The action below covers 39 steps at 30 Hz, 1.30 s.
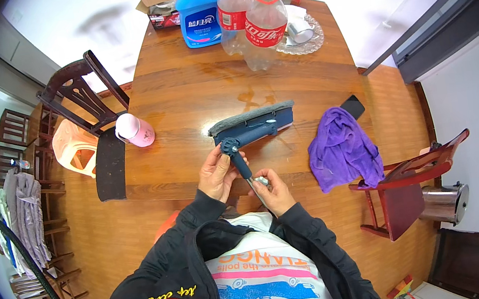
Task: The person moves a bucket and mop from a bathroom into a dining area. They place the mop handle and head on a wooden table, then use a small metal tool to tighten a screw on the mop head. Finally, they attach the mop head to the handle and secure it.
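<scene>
A dark blue window squeegee (253, 129) with a grey fluffy pad along its far edge is held over the near part of the wooden table (195, 94). My left hand (215, 174) is closed around the squeegee beside its round swivel joint. Lower down, my right hand (273, 190) grips the thin metal pole below the blue socket, thumb and fingers pinched on it. A small pale piece shows by the right fingertips; I cannot make out what it is. To the right, a crumpled purple cloth (344, 150) hangs over the table's edge, partly against a black phone (353, 106).
A pink bottle (135, 130) stands at the table's left edge. Farther back are a blue detergent bottle (199, 17), large clear plastic bottles with red caps (264, 26) and a glass dish (309, 38). Chairs flank the table, one dark (84, 91), one reddish (397, 207).
</scene>
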### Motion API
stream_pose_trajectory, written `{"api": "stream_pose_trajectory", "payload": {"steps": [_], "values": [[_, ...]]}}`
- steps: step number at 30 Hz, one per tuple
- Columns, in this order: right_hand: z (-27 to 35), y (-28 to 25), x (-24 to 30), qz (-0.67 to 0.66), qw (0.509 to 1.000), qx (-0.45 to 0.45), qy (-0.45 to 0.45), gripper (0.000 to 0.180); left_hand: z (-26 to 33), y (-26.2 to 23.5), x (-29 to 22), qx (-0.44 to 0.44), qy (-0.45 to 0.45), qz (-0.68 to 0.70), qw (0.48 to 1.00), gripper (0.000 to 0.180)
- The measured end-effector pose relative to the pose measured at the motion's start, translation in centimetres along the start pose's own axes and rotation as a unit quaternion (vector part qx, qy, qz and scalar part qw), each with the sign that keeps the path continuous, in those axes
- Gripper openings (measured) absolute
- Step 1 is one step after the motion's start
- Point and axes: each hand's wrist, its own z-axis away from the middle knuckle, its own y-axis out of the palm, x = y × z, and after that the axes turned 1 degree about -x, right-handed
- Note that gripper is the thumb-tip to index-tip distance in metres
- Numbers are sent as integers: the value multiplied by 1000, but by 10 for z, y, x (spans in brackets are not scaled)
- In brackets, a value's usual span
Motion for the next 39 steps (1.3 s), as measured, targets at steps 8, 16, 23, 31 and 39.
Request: {"api": "stream_pose_trajectory", "payload": {"steps": [8,16,23,31,39], "values": [[4,-3,41,219,968,-34,-117,18,-7,3,-3,-60,-1,45,997,26],[11,-7,137,299,938,141,106,18,5,-2,2,-126,-90,52,987,30],[14,26,92,259,964,67,12,17,4,-16,-8,-150,-107,28,982,30],[12,28,68,256,964,5,-69,15,-2,-28,-8,-142,-110,3,984,25],[11,32,74,277,953,-59,-108,12,-7,-33,-5,-132,-131,3,982,28]]}}
